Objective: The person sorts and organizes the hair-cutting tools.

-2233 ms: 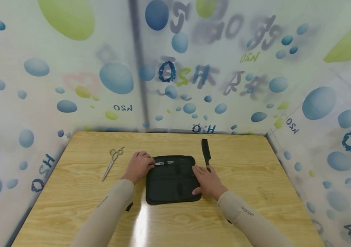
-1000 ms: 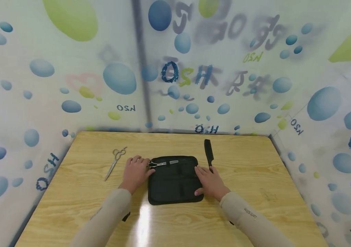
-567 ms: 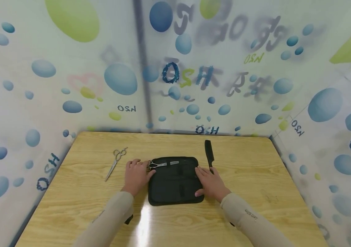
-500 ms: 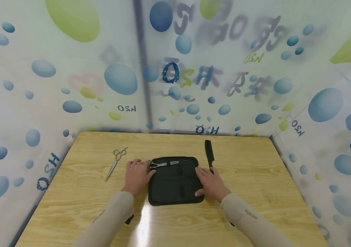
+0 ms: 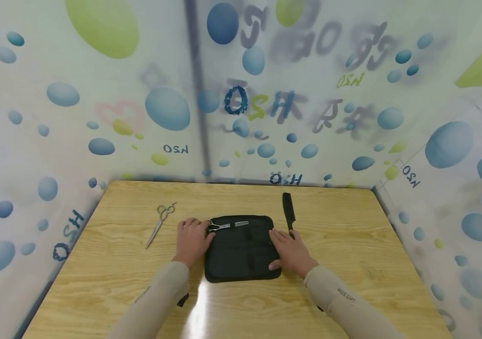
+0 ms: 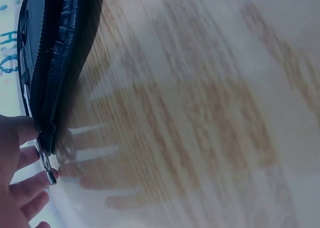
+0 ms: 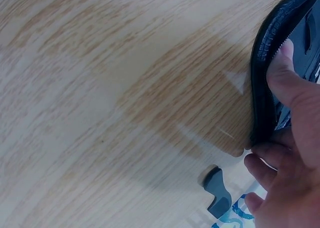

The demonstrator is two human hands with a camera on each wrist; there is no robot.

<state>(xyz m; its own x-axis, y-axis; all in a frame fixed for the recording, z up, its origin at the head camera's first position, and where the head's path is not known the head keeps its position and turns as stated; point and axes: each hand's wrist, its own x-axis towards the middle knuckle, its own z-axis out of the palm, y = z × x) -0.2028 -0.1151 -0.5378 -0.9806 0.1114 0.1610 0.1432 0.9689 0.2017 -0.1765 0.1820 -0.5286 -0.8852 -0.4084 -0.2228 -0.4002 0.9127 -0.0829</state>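
A black zip case (image 5: pixel 241 256) lies flat on the wooden table. Across its upper part lie silver hairdressing scissors (image 5: pixel 241 223), their blades under a dark loop. My left hand (image 5: pixel 191 240) rests at the case's left edge against the scissors' handles, which it largely covers. In the left wrist view, fingertips are close to the case corner and a dangling metal zip pull (image 6: pixel 48 170). My right hand (image 5: pixel 291 252) holds the case's right edge, thumb over the zip rim. Just beyond that hand lies a black comb (image 5: pixel 288 207), its handle end partly hidden by the fingers.
A second pair of silver scissors (image 5: pixel 160 225) lies on the table (image 5: pixel 334 216) to the left of my left hand. Patterned walls (image 5: pixel 334 136) close in the table's back and sides.
The scissors on the case have slid slightly right, with my left hand moving right against their handles. My right hand stays on the case edge; the comb and second scissors lie still.
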